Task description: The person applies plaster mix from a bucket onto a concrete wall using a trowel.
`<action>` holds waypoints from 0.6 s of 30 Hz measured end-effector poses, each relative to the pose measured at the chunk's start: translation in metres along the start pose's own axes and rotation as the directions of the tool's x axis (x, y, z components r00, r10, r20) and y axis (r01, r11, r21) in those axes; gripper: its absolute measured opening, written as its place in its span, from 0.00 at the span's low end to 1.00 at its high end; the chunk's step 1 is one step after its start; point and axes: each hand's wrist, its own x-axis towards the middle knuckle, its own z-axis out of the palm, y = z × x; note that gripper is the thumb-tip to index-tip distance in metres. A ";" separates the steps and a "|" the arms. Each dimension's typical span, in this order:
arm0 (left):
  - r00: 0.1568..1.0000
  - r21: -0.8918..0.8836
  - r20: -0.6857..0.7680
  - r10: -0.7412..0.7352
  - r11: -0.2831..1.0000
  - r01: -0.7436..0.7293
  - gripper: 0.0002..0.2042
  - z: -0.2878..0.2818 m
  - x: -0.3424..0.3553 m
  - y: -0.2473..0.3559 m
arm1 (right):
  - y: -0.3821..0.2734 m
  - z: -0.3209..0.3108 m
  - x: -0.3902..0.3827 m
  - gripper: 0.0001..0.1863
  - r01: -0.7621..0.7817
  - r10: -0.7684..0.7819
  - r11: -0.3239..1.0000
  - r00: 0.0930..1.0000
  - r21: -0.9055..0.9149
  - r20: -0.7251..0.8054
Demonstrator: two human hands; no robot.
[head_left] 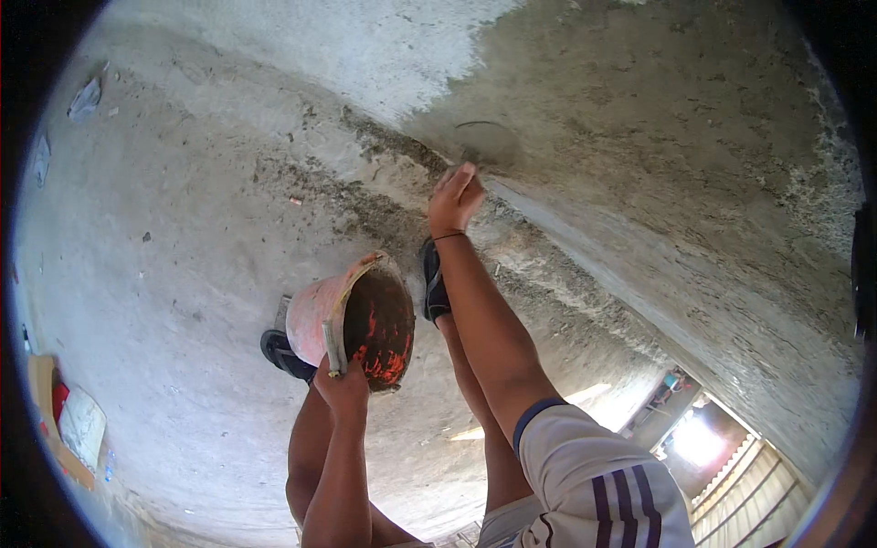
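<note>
My left hand (343, 388) is closed on the bucket by a pale, stick-like grip at its near rim. The bucket (315, 315) is pinkish and caked with grey; it is tilted with its mouth to the right. Orange-red streaks show through the dark grey coating inside. My right hand (455, 199) reaches far forward to the foot of the wall, fingers curled closed. Just beyond the fingers, a grey, round-edged tool (489, 143) appears to lie against the wall; it is blurred and its handle is hidden by the hand.
The wall (658, 128) is damp grey on the right and pale farther left. Crumbly debris (365, 205) lies along its foot. My shoes (434, 283) stand either side of the bucket. Cardboard (46, 402) lies at far left; a bright doorway (696, 438) is at lower right.
</note>
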 end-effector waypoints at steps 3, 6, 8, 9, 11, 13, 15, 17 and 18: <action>0.994 -0.013 0.095 -0.058 0.998 0.059 0.09 0.001 -0.004 0.016 | -0.053 -0.008 0.015 0.27 -0.010 -0.001 0.989 0.997 0.149 0.074; 0.999 -0.119 0.053 -0.008 0.993 0.014 0.06 0.004 0.000 0.020 | -0.128 -0.005 0.014 0.27 0.077 -0.067 0.911 0.997 0.406 -0.039; 0.991 -0.096 0.121 -0.055 0.993 0.067 0.05 0.001 0.001 0.020 | -0.169 -0.016 0.015 0.26 0.020 -0.008 0.878 1.000 0.477 -0.028; 0.992 -0.102 0.115 -0.055 0.992 0.067 0.05 0.000 0.002 0.025 | -0.191 -0.022 0.016 0.25 -0.042 0.058 0.834 0.998 0.551 -0.011; 0.993 -0.128 0.120 -0.021 0.991 0.036 0.06 0.001 -0.001 0.035 | -0.252 -0.037 0.019 0.28 -0.039 0.041 0.695 0.999 0.718 0.014; 0.995 -0.116 0.103 0.010 0.993 0.002 0.07 -0.005 0.002 0.032 | -0.292 -0.082 0.041 0.30 0.082 -0.277 0.766 0.937 0.637 0.213; 0.993 -0.115 0.107 0.039 0.993 -0.027 0.07 -0.003 -0.002 0.028 | -0.311 -0.103 0.047 0.29 0.223 -0.466 0.804 0.812 0.552 0.351; 0.998 -0.028 0.042 0.048 0.998 -0.047 0.07 -0.007 0.000 0.020 | -0.301 -0.092 0.028 0.27 0.342 -0.594 0.639 0.788 0.688 0.160; 0.998 -0.037 0.047 0.048 0.998 -0.047 0.07 -0.005 0.000 0.018 | -0.270 -0.090 0.011 0.27 0.330 -0.429 0.785 0.900 0.524 0.075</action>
